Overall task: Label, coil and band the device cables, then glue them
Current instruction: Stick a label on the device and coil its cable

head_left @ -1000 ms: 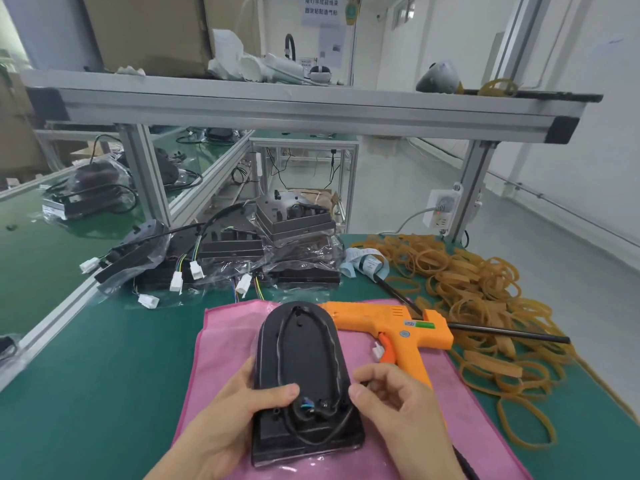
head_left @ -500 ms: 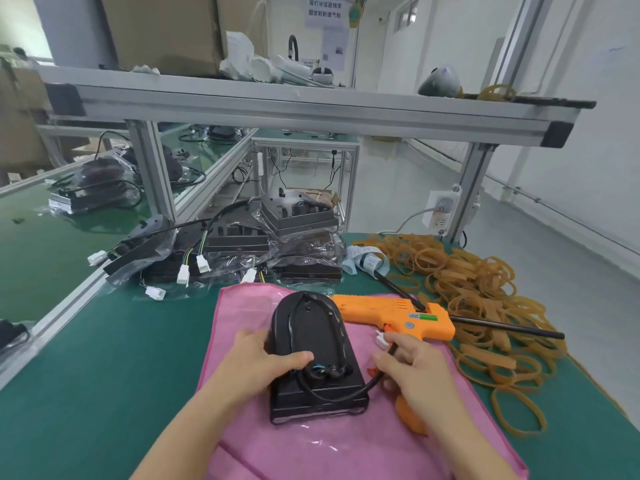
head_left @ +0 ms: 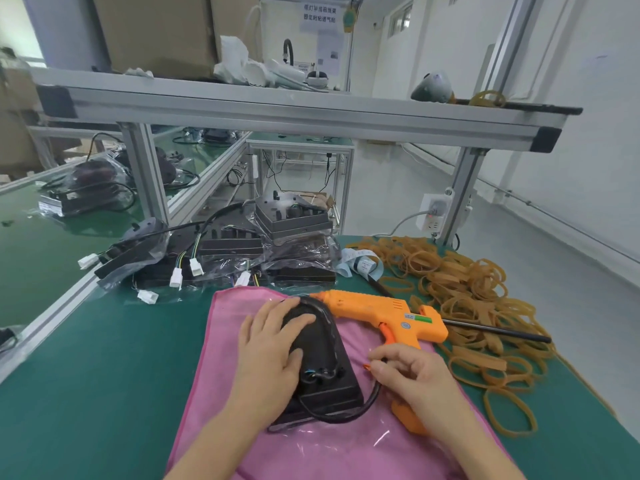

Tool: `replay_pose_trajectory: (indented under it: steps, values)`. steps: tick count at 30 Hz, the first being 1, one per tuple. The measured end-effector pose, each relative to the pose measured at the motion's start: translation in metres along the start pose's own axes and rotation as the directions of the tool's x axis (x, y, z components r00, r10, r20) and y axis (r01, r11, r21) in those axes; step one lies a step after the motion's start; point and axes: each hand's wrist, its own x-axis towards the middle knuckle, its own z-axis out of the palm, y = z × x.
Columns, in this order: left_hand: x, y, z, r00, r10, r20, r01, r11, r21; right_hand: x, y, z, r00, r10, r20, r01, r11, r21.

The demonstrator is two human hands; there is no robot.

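Cable (head_left: pixel 341 412) coiling looks underway: left hand (head_left: pixel 273 344) presses flat on the device (head_left: pixel 322 358), right hand (head_left: pixel 412 375) pinches the cable; next, probably banding.

A device (head_left: pixel 313 362) lies on a cloth (head_left: pixel 228 344) at the near middle of the workbench (head_left: pixel 104 375), its cable (head_left: pixel 349 410) looping off the near right corner. The left hand (head_left: pixel 273 351) rests flat on the device; the right hand (head_left: pixel 412 375) sits just to its right, over the handle of a glue gun (head_left: pixel 388 311) that lies across the cloth's far right side. Bagged devices (head_left: pixel 221 258) are stacked beyond the cloth, to the far left. A roll of labels (head_left: pixel 363 265) sits behind the glue gun. Rubber bands (head_left: pixel 467 299) are heaped to the right. A shelf (head_left: pixel 294 109) spans overhead at the far side.
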Motion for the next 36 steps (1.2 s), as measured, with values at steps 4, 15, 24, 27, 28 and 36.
replay_pose_trajectory:
  steps: [4,15,24,27,28,36]
  values:
    - [0.004,0.048,-0.003,0.916,0.398,0.044,-0.393,0.915,-0.085,0.012,-0.008,-0.008,0.994,0.084,0.068,-0.077,0.992,-0.097]
    - [-0.006,0.057,0.035,0.716,0.483,0.504,-0.656,0.713,0.248,0.030,0.005,-0.036,0.922,0.307,-0.236,-0.380,0.595,-0.708]
    - [-0.006,0.054,0.031,0.814,0.507,0.283,-0.497,0.861,-0.111,0.036,0.008,-0.045,0.904,0.032,-0.427,-0.328,0.693,-0.642]
    - [-0.004,0.057,0.023,0.924,0.277,0.263,-0.112,0.855,-0.506,0.042,0.015,-0.060,0.858,0.093,-0.505,-0.420,0.694,-0.585]
    - [-0.003,0.058,0.020,0.936,0.226,0.269,-0.031,0.816,-0.577,0.043,0.017,-0.064,0.842,0.109,-0.528,-0.443,0.699,-0.562]
    - [0.018,0.069,0.018,0.927,-0.325,0.185,0.307,0.378,-0.874,0.030,-0.001,-0.046,0.915,0.050,-0.401,-0.391,0.354,-0.849]
